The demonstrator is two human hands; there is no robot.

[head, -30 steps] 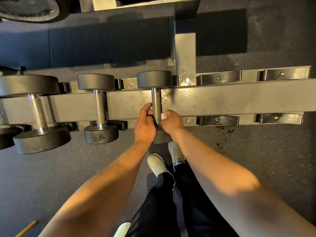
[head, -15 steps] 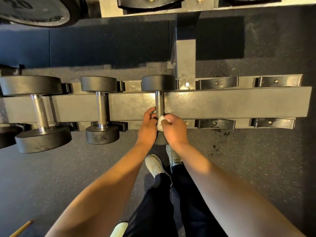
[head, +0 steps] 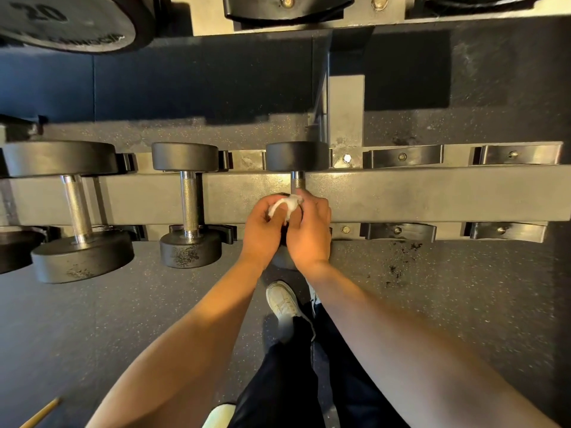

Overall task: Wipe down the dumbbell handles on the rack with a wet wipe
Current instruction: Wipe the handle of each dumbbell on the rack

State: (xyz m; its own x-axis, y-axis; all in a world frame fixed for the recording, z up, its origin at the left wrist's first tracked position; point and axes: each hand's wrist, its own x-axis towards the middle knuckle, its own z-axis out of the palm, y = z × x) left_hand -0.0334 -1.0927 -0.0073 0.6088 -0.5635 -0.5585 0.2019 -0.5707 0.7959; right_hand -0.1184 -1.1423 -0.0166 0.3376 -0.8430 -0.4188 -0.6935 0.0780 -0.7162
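A small black dumbbell (head: 297, 156) lies across the grey rack (head: 432, 193), and only the far end of its steel handle (head: 298, 182) shows. Both my hands are bunched over the near part of that handle. A crumpled white wet wipe (head: 285, 205) is stretched between them: my left hand (head: 262, 230) pinches one end and my right hand (head: 310, 230) pinches the other. The dumbbell's near head is almost hidden under my wrists. Two larger dumbbells (head: 188, 205) (head: 74, 208) lie on the rack to the left, handles bare.
Empty black saddles (head: 401, 157) (head: 516, 154) sit on the rack to the right. A rack upright (head: 344, 112) rises behind the small dumbbell. A 20 weight plate (head: 61, 23) hangs at the top left. My white shoes (head: 282, 301) stand on the speckled rubber floor.
The wipe has come up off the handle's side and is now drawn out between both hands. My hands have closed together over the handle. The view has shifted slightly downward.
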